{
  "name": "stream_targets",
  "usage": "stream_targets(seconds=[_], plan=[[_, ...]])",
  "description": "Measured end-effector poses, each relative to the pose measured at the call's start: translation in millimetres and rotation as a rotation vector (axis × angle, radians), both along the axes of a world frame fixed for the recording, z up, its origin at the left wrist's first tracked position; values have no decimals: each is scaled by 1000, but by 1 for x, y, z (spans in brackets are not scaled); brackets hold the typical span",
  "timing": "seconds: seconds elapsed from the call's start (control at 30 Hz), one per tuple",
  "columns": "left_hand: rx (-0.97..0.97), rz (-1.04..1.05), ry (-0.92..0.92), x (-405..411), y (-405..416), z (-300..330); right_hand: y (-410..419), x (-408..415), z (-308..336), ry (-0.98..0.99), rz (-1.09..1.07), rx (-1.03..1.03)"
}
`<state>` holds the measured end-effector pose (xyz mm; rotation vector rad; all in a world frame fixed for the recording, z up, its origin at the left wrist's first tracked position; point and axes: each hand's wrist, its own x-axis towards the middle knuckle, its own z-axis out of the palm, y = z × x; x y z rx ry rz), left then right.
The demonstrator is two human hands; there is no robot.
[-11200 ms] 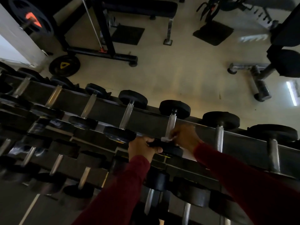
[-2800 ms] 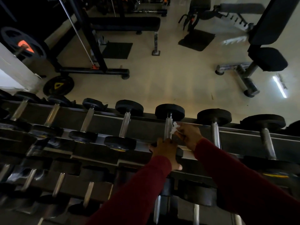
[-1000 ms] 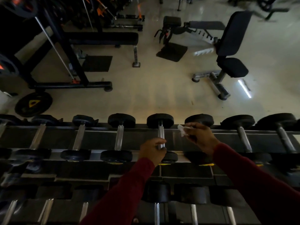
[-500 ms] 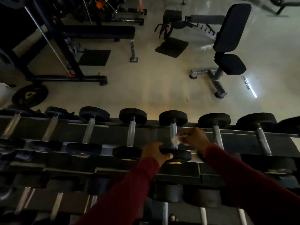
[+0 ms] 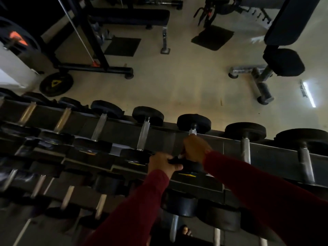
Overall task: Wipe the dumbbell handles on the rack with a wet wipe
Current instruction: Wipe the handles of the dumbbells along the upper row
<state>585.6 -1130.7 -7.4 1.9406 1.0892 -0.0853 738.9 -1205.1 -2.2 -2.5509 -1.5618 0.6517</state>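
A dark tiered dumbbell rack (image 5: 218, 148) runs across the view with several dumbbells laid side by side. My right hand (image 5: 196, 149) is wrapped around the steel handle of the middle dumbbell (image 5: 194, 123) on the top tier. A sliver of white wet wipe (image 5: 181, 155) shows at the lower edge of that fist; most of the wipe is hidden. My left hand (image 5: 164, 164) grips the near black head of the same dumbbell (image 5: 190, 166). Both sleeves are dark red.
Neighbouring dumbbells with bare steel handles lie to the left (image 5: 144, 137) and right (image 5: 245, 150). Lower tiers hold more dumbbells (image 5: 179, 204). Beyond the rack is pale floor with a flat bench (image 5: 131, 16), an adjustable bench (image 5: 282, 61) and a weight plate (image 5: 56, 84). A bare foot (image 5: 185, 231) shows below.
My right hand has closed fully around the handle, hiding most of the wipe, and slid down toward the near head. The view has tilted; my left hand stays on the near head.
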Motion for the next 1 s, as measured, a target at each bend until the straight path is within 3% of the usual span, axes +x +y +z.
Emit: stream_targets(seconds=[0.17, 0.53, 0.77, 1.0], plan=[[-16, 39, -14, -1, -2, 0, -23, 23, -3, 209, -100, -15], [-40, 101, -9, 2, -2, -3, -9, 14, -3, 123, 3, 21], [-64, 111, -28, 0, -3, -6, -51, 29, -22, 328, -361, -35], [-64, 105, -24, 1, -1, -7, -51, 25, -30, 396, -524, -90]])
